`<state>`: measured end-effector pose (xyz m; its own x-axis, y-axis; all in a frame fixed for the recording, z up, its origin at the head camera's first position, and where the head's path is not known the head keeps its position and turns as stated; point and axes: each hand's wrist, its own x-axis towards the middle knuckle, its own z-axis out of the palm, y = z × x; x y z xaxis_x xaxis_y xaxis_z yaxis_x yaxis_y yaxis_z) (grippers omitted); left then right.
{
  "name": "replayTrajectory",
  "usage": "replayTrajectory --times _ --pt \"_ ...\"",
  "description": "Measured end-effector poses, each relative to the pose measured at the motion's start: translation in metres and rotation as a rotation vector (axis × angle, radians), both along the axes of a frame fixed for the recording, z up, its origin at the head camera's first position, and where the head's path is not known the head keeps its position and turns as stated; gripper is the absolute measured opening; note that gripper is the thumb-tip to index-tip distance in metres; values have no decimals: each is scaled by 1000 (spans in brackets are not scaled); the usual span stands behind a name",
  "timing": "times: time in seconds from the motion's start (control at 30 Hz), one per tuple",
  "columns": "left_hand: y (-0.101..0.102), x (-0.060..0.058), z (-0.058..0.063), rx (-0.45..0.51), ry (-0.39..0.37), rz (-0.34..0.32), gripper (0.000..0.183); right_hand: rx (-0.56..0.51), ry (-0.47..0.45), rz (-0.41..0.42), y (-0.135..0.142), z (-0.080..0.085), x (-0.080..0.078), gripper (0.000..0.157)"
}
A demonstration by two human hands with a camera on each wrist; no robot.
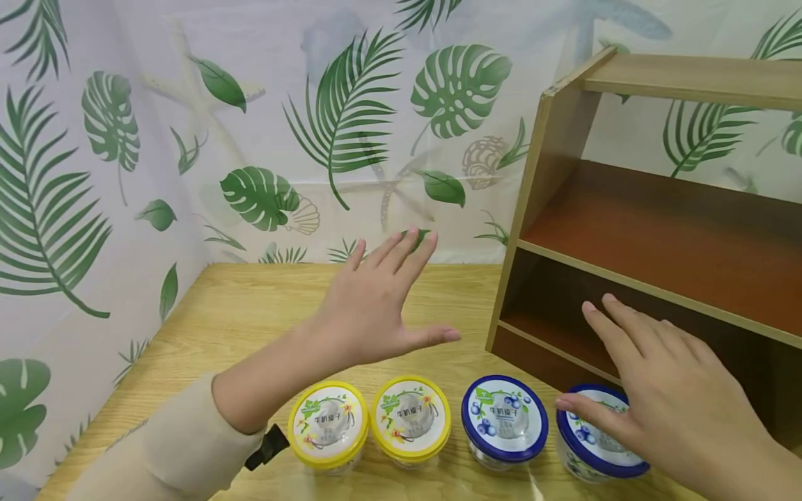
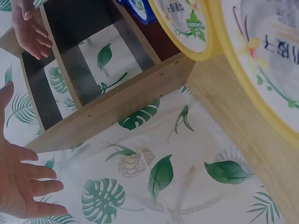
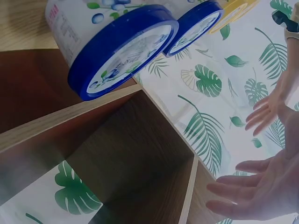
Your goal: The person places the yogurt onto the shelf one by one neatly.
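My left hand is raised above the table behind the yellow-lidded tubs, fingers spread and holding nothing. Four lidded tubs stand in a row near the front: a yellow-lidded tub at the left, a second yellow-lidded tub beside it, then a blue-lidded tub with blueberries printed on its lid. Another blue-lidded tub at the right end is partly hidden by my right hand, which hovers over it with straight fingers and nothing in its grasp. In the right wrist view both hands show apart from the tubs.
A wooden shelf unit with open compartments stands at the right, close behind the blue-lidded tubs. The wooden table runs back to a leaf-patterned cloth hanging behind and at the left. A black strap is on my left sleeve.
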<state>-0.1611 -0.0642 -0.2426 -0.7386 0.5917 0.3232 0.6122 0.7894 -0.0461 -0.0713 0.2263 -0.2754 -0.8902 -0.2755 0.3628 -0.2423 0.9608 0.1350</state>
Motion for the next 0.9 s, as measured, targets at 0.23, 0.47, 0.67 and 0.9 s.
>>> replayTrajectory --times 0.23,0.47,0.67,0.9 --pt "4 -8 7 104 60 -27 94 21 121 -5 3 5 0 104" --pt "9 -13 7 95 89 -37 91 42 319 68 10 10 -4 107" --pt "12 -22 7 92 125 -50 88 33 450 129 15 15 -7 95" --pt "21 -31 10 129 113 -75 83 121 520 164 23 21 -9 89"
